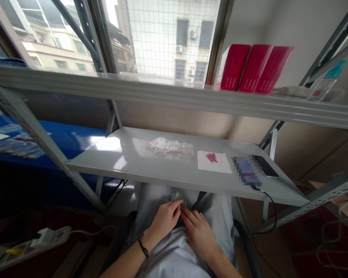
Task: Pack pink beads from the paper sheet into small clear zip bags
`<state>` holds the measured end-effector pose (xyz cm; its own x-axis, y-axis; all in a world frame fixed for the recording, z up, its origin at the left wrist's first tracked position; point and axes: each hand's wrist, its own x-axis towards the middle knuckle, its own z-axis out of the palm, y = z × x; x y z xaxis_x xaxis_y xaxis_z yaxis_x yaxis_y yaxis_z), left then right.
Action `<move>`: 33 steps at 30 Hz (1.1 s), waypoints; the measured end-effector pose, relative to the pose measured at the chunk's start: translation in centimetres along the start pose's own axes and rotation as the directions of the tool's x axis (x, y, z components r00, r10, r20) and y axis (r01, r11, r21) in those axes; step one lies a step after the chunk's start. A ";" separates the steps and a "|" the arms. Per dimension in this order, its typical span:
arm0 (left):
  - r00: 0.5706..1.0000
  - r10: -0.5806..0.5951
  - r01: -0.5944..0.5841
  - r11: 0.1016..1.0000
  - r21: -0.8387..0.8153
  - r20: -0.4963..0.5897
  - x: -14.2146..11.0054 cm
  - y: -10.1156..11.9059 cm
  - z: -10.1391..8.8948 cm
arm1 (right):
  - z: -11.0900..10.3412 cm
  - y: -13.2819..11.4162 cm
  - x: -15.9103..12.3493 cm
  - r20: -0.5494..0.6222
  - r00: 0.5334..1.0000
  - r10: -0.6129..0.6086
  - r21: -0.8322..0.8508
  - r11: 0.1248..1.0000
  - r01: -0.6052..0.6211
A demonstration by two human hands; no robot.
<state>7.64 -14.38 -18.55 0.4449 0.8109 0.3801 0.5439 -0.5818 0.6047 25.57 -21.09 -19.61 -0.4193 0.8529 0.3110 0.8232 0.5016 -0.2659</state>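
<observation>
Lightly, our left hand (162, 221) and right hand (198, 235) pinched a small clear bag (179, 200).
Both were half-closed on it, below a grey metal shelf (127, 154).

Grey steel shelving (174, 96) stands before a mesh-covered window (168, 38).

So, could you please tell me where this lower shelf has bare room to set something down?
The grey metal shelf shows bare surface left of the clear plastic bag, out to the shelf's end. It is crowded rightward: white napkin, pink beads, two phones.
</observation>
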 end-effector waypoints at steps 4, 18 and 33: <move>1.000 0.010 -0.010 1.000 0.011 -0.015 -0.1 -0.1 0.2 | -0.4 -0.1 0.0 -0.070 0.997 -0.042 0.016 0.999 0.043; 0.999 0.037 -0.038 0.999 -0.035 -0.009 -0.2 0.5 0.6 | -0.1 -0.1 0.0 -0.116 0.993 0.027 -0.023 0.999 -0.030; 0.992 -0.123 0.126 0.950 -0.286 0.029 -0.1 2.5 -1.3 | -1.4 0.3 0.1 0.001 0.998 0.059 -0.096 0.994 -0.059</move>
<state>8.01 -15.77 -16.17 0.3952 0.8741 0.2826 0.3690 -0.4327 0.8226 26.30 -21.01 -18.38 -0.3705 0.8812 0.2935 0.8792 0.4346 -0.1952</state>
